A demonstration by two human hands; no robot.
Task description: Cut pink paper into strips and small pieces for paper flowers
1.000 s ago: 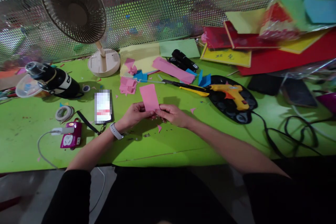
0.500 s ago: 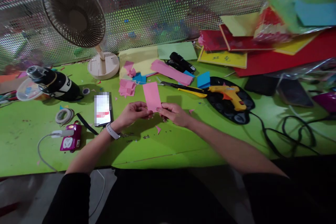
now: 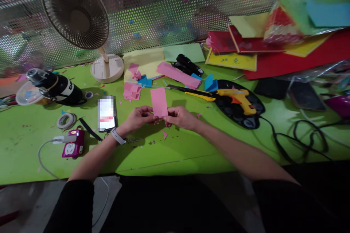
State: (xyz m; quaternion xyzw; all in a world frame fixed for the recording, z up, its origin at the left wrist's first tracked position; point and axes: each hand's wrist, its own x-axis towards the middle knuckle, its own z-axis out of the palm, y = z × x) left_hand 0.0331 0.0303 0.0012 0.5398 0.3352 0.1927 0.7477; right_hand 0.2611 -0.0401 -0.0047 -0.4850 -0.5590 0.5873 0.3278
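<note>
Between my hands a pink paper rectangle (image 3: 159,101) is held up by its near edge. My left hand (image 3: 141,117) pinches its lower left corner, and a pale watch band circles that wrist. On the lower right corner my right hand (image 3: 180,117) has its thumb and fingers closed. Beyond the paper lie small folded pink pieces (image 3: 132,91) and a longer pink strip (image 3: 179,74). A yellow and black utility knife (image 3: 198,94) rests just past my right hand. One pink scrap (image 3: 164,134) lies on the green table below the hands.
A yellow glue gun (image 3: 240,101) sits on a black palette (image 3: 222,111) at right, its cord trailing. Black staplers (image 3: 190,64) lie behind. To the left are a phone (image 3: 106,113), a tape roll (image 3: 66,120), a black bottle (image 3: 61,89) and a fan (image 3: 107,67).
The pink paper has straightened and dropped slightly toward me. My right fingers have shifted down from its face to the lower corner. My left hand has barely moved.
</note>
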